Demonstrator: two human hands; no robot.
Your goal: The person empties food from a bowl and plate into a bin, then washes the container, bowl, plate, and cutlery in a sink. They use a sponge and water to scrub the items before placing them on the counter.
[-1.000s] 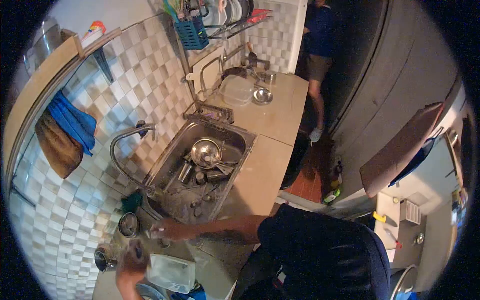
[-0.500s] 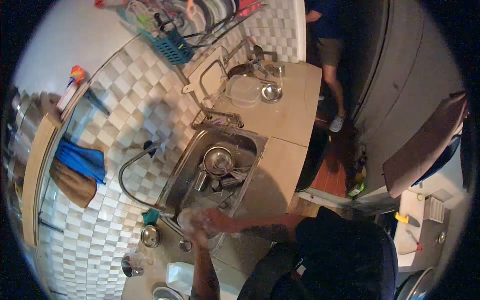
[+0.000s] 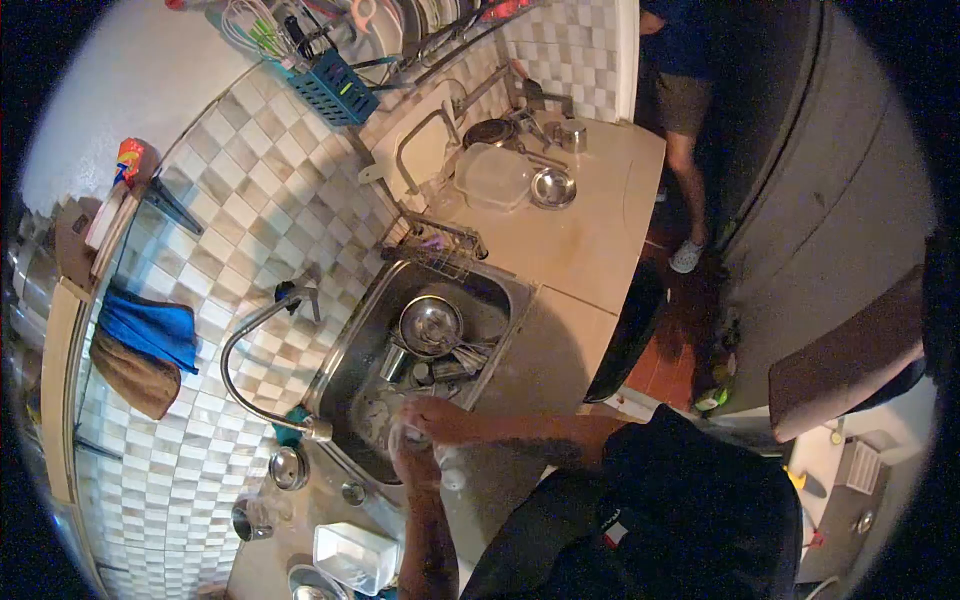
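Observation:
Both of my hands meet over the lower end of the steel sink (image 3: 345, 345). My right hand (image 3: 428, 416) is closed around something pale and clear, blurred and too small to name. Just below it, my left hand (image 3: 412, 460) is closed against the same thing. In the sink lie a round steel bowl (image 3: 431, 326), a steel cup (image 3: 394, 362) and some cutlery (image 3: 468, 358), beside whitish suds. The curved faucet (image 3: 228, 365) stands at the wall side.
A clear plastic container (image 3: 494, 178) and small steel bowl (image 3: 553, 187) stand on the far counter (image 3: 570, 245). A white tray (image 3: 356, 558), lidded steel pot (image 3: 288, 468) and cup (image 3: 252, 520) are at lower left. Another person (image 3: 686, 130) stands in the doorway.
My hands have shifted slightly right and up, staying together. The white tray shows more fully as the view has moved. The other person remains in the doorway.

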